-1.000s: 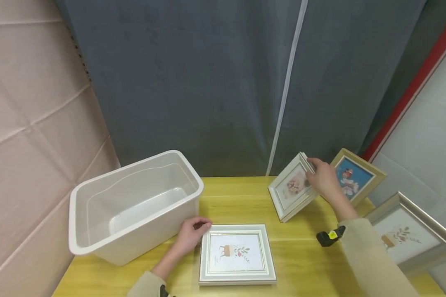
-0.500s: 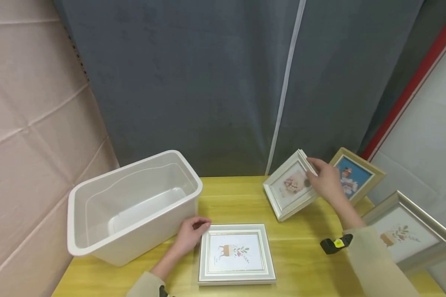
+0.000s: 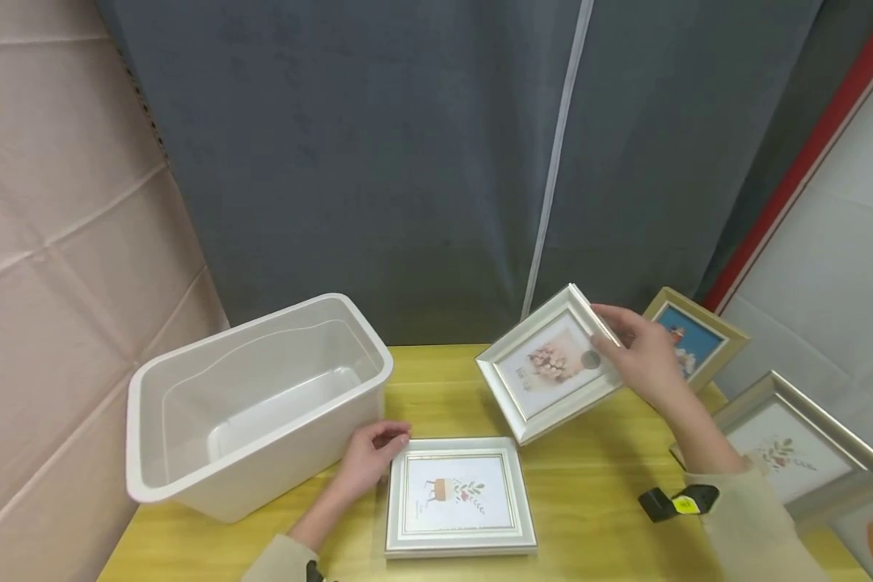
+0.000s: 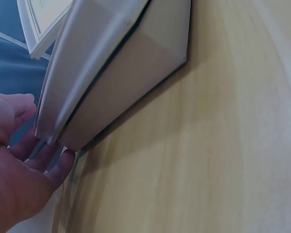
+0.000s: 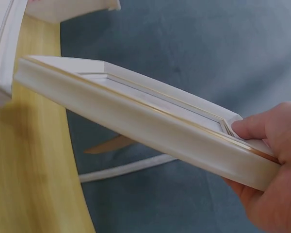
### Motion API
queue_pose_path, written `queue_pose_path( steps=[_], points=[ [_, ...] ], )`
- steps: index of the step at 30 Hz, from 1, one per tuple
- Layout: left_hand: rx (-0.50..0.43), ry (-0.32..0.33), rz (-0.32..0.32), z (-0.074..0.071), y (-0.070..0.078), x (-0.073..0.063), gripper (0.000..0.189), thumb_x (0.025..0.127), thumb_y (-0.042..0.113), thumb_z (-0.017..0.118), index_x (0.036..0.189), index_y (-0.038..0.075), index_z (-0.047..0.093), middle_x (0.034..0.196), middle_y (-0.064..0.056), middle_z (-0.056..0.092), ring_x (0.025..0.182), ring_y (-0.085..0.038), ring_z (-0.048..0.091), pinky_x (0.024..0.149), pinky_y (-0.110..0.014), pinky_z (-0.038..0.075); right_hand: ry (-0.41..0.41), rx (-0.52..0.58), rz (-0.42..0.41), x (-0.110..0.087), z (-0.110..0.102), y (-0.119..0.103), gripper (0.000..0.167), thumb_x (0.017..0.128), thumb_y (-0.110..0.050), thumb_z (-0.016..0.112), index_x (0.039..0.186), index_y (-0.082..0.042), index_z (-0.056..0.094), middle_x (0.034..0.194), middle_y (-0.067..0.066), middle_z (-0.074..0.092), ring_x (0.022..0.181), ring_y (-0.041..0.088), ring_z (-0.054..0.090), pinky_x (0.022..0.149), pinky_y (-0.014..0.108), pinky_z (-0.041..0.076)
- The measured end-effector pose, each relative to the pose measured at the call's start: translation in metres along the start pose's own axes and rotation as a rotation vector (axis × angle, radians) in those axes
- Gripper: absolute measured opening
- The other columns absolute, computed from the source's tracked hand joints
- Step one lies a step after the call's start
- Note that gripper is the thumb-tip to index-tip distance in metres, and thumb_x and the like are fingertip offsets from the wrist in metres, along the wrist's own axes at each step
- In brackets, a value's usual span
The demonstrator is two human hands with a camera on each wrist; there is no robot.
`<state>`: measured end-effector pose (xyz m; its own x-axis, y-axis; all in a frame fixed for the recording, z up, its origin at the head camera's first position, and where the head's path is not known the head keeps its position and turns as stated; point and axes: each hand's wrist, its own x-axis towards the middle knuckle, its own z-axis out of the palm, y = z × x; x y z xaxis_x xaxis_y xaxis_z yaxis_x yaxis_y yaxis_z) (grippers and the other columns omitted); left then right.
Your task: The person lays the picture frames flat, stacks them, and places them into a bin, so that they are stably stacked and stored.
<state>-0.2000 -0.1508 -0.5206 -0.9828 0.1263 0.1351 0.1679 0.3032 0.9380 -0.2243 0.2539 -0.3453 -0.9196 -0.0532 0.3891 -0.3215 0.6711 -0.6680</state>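
Over by the curtain, the person's right hand point(image 3: 647, 360) is clamped on the edge of a white picture frame with a blossom print point(image 3: 549, 364), thumb on its face, holding it tilted above the wooden table point(image 3: 582, 493). The left hand point(image 3: 369, 461) has its fingers loosely bent, touching the corner of a white frame with a plant-basket print point(image 3: 460, 495), which lies flat beside a white plastic bin point(image 3: 284, 461). Farther right stand a gold frame point(image 3: 731, 343) and a silver frame point(image 3: 778, 444), both leaning.
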Motion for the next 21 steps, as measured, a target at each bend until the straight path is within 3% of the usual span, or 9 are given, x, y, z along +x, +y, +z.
queue_pose_path(
  steps=[3,6,10,13,18,21],
  points=[
    [-0.031,-0.013,0.009,-0.001,0.003,0.0,0.023,0.096,0.01,0.071,0.116,0.0,0.072,0.103,-0.007,0.073,0.096,-0.019,0.067,0.088,-0.026,0.055,-0.019,0.025,-0.002,-0.005,-0.003,-0.009,0.045,0.101,-0.01,0.066,0.143,-0.001,0.056,0.134,0.028,0.061,0.119,0.048,0.061,0.087,0.022,0.056],
    [-0.069,-0.032,0.003,-0.002,0.006,-0.001,0.025,0.096,0.008,0.071,0.119,-0.001,0.071,0.105,-0.01,0.073,0.098,-0.02,0.068,0.089,-0.024,0.055,-0.042,0.059,0.003,-0.011,-0.005,-0.016,0.046,0.101,-0.014,0.066,0.144,-0.002,0.056,0.136,0.028,0.061,0.117,0.049,0.061,0.075,0.008,0.048],
    [-0.105,-0.069,-0.006,-0.002,0.01,-0.002,0.029,0.095,0.009,0.072,0.123,-0.001,0.069,0.113,-0.013,0.073,0.105,-0.023,0.068,0.091,-0.024,0.054,-0.08,0.085,0.021,-0.019,-0.007,-0.024,0.047,0.101,-0.02,0.067,0.145,-0.006,0.056,0.138,0.024,0.06,0.116,0.048,0.063,0.072,0.016,0.054],
    [-0.095,-0.088,0.004,-0.002,0.015,-0.003,0.032,0.095,0.012,0.073,0.125,0.002,0.069,0.118,-0.011,0.072,0.112,-0.026,0.066,0.098,-0.03,0.053,-0.107,0.095,0.037,-0.024,-0.007,-0.027,0.048,0.101,-0.024,0.069,0.145,-0.008,0.057,0.138,0.021,0.062,0.114,0.044,0.065,0.072,0.021,0.057],
    [-0.091,-0.111,0.077,0.0,0.03,-0.005,0.035,0.095,0.016,0.073,0.128,0.005,0.068,0.124,-0.008,0.071,0.126,-0.031,0.06,0.112,-0.046,0.041,-0.177,0.179,0.097,-0.03,-0.005,-0.027,0.051,0.099,-0.026,0.071,0.145,-0.01,0.057,0.138,0.02,0.062,0.104,0.033,0.07,0.069,0.032,0.061],
    [-0.117,-0.126,0.124,0.002,0.043,-0.006,0.037,0.096,0.017,0.073,0.129,0.004,0.067,0.128,-0.009,0.069,0.131,-0.032,0.056,0.115,-0.048,0.037,-0.218,0.246,0.11,-0.033,-0.003,-0.026,0.051,0.098,-0.023,0.072,0.144,-0.009,0.057,0.137,0.02,0.062,0.098,0.026,0.072,0.069,0.036,0.062]
  ],
)
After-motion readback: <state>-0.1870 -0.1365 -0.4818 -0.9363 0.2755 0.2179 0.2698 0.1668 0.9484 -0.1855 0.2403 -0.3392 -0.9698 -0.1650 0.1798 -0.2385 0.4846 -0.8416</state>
